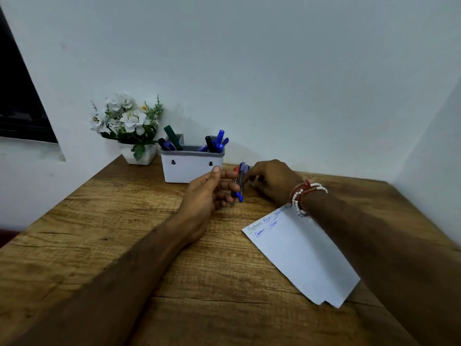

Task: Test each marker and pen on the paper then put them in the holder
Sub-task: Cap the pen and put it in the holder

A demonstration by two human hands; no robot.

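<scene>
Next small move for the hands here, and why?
Probably: the right hand draws one pen out of the bundle of pens that the left hand holds, for testing on the paper. Its fingers are at the bundle, the paper lies by its wrist, and these pens are not yet in the holder.

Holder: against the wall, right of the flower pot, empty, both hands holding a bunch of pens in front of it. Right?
Not quite: the holder is not empty. The head view shows a green marker and blue pens standing in it. The rest is right: against the wall, right of the flower pot, left hand and right hand holding a bunch of pens in front.
</scene>
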